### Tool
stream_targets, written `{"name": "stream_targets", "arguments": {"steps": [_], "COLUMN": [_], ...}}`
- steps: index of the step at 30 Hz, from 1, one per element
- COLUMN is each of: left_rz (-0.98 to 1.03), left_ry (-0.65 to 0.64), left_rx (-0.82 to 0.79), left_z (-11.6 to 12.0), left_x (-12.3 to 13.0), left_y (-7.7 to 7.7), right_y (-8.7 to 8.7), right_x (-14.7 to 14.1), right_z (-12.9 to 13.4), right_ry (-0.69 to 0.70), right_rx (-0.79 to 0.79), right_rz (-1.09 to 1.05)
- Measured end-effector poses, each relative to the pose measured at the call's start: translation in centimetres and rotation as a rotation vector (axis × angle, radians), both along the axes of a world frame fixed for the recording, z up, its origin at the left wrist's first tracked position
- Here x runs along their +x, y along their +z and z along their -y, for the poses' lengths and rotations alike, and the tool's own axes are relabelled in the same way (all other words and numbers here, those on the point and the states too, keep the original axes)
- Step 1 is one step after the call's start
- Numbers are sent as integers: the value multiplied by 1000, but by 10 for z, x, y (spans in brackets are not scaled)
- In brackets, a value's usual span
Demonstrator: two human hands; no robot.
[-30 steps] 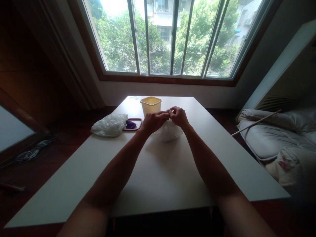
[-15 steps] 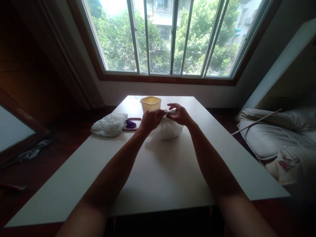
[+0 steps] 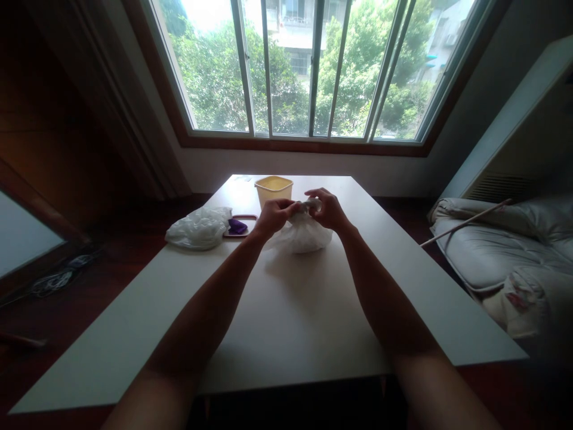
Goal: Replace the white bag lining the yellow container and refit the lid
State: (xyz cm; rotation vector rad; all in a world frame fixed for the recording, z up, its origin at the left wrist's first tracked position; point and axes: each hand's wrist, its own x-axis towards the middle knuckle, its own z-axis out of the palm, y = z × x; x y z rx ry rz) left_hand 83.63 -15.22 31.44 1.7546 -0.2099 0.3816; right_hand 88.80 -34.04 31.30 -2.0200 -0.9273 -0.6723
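Observation:
A white translucent plastic bag (image 3: pixel 308 236) rests on the white table with its top gathered upward. My left hand (image 3: pixel 276 217) is closed, pinching the twisted neck of this bag from the left. On the other side my right hand (image 3: pixel 329 209) grips the gathered top between thumb and fingers. What lies inside the bag cannot be made out. Just behind my hands stands a yellow plastic bin (image 3: pixel 274 189). To the left, a purple cloth-like piece (image 3: pixel 237 226) lies on a tray-like frame with a brown rim (image 3: pixel 251 222).
A heap of white plastic bags (image 3: pixel 199 228) lies at the left edge of the white table (image 3: pixel 295 322). Beyond the table is a window (image 3: pixel 290 71). A padded grey seat (image 3: pixel 523 239) with a thin stick (image 3: pixel 465 223) stands on the right. Cables (image 3: pixel 56 278) lie on the floor at left.
Both hands keep hold of the bag's neck, with small finger movements. The gathered top now shows more between them. The other things stay where they were.

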Motion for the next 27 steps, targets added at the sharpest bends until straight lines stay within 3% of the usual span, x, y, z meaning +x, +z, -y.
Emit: {"name": "stream_targets", "arguments": {"steps": [8,15,20,27], "left_rz": [-242,-354,-315,-334], "left_ry": [-99,-326,-318,-326], "left_rx": [-208,-442,-491,-598], "left_z": [-5,-4,2,-8], "left_x": [5,2,1,9], "left_y": [-5,-1,-2,-8], "right_y": [-6,-13,-20,2], "right_x": [7,10,13,0], "right_z": [1,-2,-4,1], "right_ry": [-22,3,-11,96], "right_rx": [12,16,-57,-22], "right_rz": [14,27,51,52]}}
